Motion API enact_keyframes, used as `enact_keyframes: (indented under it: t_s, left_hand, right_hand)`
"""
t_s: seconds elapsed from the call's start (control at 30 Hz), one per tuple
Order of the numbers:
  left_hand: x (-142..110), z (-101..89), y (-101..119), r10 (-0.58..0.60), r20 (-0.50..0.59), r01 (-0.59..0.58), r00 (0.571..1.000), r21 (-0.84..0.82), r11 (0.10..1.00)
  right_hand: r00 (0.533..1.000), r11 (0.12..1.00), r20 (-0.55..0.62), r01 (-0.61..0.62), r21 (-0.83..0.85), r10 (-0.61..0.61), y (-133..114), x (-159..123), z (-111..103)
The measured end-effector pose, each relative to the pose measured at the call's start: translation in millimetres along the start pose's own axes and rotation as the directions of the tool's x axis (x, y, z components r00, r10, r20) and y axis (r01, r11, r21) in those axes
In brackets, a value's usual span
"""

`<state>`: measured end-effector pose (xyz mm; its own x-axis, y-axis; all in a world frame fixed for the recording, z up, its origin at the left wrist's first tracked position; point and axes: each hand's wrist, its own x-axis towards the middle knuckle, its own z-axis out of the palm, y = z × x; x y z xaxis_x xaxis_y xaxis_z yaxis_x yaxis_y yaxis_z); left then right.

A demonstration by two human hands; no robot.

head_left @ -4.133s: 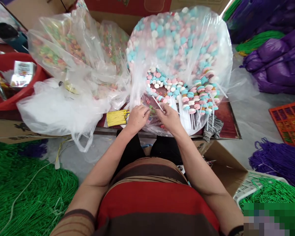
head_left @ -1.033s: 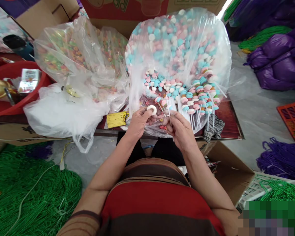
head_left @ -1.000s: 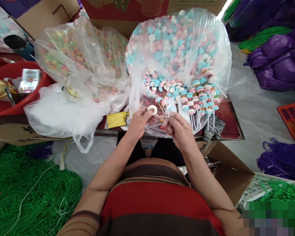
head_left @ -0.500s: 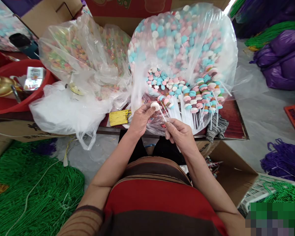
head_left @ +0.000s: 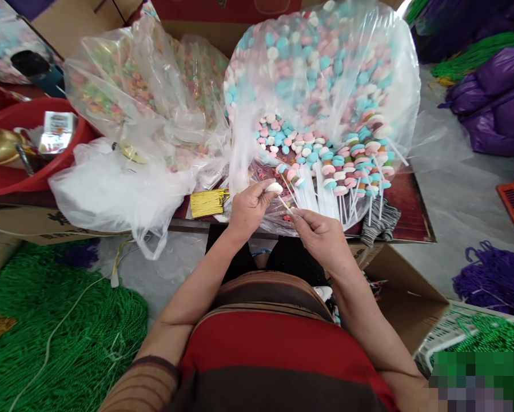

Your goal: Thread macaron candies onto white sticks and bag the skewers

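Note:
My left hand [head_left: 248,207] pinches a white ring candy [head_left: 274,187] between thumb and fingers. My right hand [head_left: 319,233] is closed on a thin white stick [head_left: 283,202] whose tip runs up to the candy. Both hands hover over the near edge of a dark red table [head_left: 405,200]. Just beyond them lies a large clear bag [head_left: 325,80] of pink, blue and white candies. At its mouth lie several finished candy sticks [head_left: 355,166].
Another clear bag of multicoloured candy [head_left: 123,86] and a crumpled white bag [head_left: 106,189] lie to the left. A bundle of gold twist ties [head_left: 207,202] sits by my left hand. A red basin [head_left: 20,143] stands far left. Green beads [head_left: 59,320] and purple beads [head_left: 492,274] cover the floor.
My left hand has tilted the white ring candy edge-on onto the stick's tip. My right hand has slid slightly down and right along the stick.

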<state>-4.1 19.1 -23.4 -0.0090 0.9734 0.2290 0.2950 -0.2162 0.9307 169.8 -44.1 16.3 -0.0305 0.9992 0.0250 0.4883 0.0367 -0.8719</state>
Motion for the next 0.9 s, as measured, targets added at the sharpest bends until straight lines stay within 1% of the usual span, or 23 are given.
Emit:
enact_keyframes:
  t_s: [0.03,0.1,0.17,0.23,0.3,0.4,0.47,0.53,0.6,0.63,0.67,0.73,0.8,0.83,0.9]
  left_hand:
    - [-2,0.4,-2,0.067,0.01,-0.067,0.998,0.099,0.993]
    - [-7,2.9,-7,0.18,0.04,-0.184,0.983,0.256,0.949]
    - [-13,7.0,-12,0.263,0.062,-0.267,0.963,0.353,0.896]
    - [-20,11.3,-16,0.326,0.07,-0.326,0.943,0.402,0.856]
    - [-26,15.2,-19,0.376,0.073,-0.37,0.924,0.427,0.825]
    - [-35,19.4,-19,0.431,0.11,-0.434,0.896,0.432,0.791]
    - [-38,20.0,-18,0.443,0.155,-0.465,0.883,0.413,0.783]
    - [-39,18.2,-19,0.426,0.172,-0.458,0.888,0.404,0.792]
    - [-38,15.3,-20,0.387,0.148,-0.413,0.91,0.421,0.808]
    - [-37,14.4,-21,0.373,0.134,-0.393,0.918,0.431,0.812]
    - [-37,14.2,-21,0.367,0.128,-0.384,0.921,0.437,0.813]
    - [-40,16.6,-19,0.377,0.151,-0.405,0.914,0.422,0.811]
    - [-46,20.7,-16,0.391,0.196,-0.437,0.899,0.366,0.821]
    - [-48,22.1,-14,0.388,0.216,-0.441,0.896,0.325,0.837]
    - [-48,21.0,-12,0.36,0.23,-0.41,0.904,0.226,0.884]
  right_hand:
    - [1.0,0.998,0.003,0.01,-0.058,-0.01,-2,-1,-2]
    - [1.0,0.99,0.007,0.019,-0.137,-0.018,-4,-4,-5]
    - [1.0,0.99,0.01,0.013,-0.141,-0.012,-1,-6,-3]
    - [1.0,0.998,0.02,-0.023,-0.058,0.024,5,-9,2]
    - [0.995,0.991,0.035,-0.101,0.091,0.098,13,-9,10]
    - [0.973,0.917,0.064,-0.232,0.324,0.223,21,-8,23]
    - [0.956,0.859,0.085,-0.291,0.422,0.282,23,-7,29]
    - [0.941,0.827,0.146,-0.338,0.45,0.306,22,-7,31]
    - [0.931,0.836,0.23,-0.357,0.416,0.284,21,-10,29]
    - [0.933,0.854,0.251,-0.343,0.392,0.26,22,-12,28]
    - [0.941,0.872,0.245,-0.314,0.375,0.233,23,-13,28]
    - [0.966,0.891,0.174,-0.247,0.382,0.193,27,-15,30]
    - [0.976,0.874,0.106,-0.218,0.435,0.191,32,-15,33]
    - [0.975,0.857,0.092,-0.222,0.465,0.203,34,-14,34]
    - [0.969,0.821,0.076,-0.239,0.519,0.234,37,-12,32]
